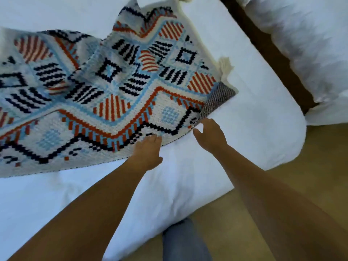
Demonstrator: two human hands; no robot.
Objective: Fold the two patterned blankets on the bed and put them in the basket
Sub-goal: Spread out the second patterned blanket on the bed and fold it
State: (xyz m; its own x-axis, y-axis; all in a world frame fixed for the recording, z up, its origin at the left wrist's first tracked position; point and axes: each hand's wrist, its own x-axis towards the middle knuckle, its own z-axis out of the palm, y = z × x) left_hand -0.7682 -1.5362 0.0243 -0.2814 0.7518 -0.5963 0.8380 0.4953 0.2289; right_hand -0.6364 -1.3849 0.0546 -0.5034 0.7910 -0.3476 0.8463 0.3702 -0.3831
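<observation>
Knitted in white, pale blue, orange-red and navy, the patterned blanket (105,95) lies spread and rumpled across the white bed (188,176), its near edge running along the mattress close to the person. Only one blanket is in view.

Left hand (147,153): palm down, fingers extended, fingertips touching the blanket's near edge. The fingers are spread flat rather than closed on the fabric.

Right hand (211,137): just beside the left hand, fingers apart and loosely curved, fingertips at the blanket's near corner. Whether the fingertips actually pinch the cloth cannot be told.

Immediately beyond the right hand, the corner is turned up, exposing a fine dark-and-white checked underside (216,102). Farther past that, a white tassel (225,65) hangs off the blanket's side edge.

Outward from the grip, on the right-hand side, the mattress rounds off at its corner. A dark gap separates it from white bedding (301,44) beyond. Below both forearms, tan flooring (235,223) and a blue-clad leg (184,242) are visible.
</observation>
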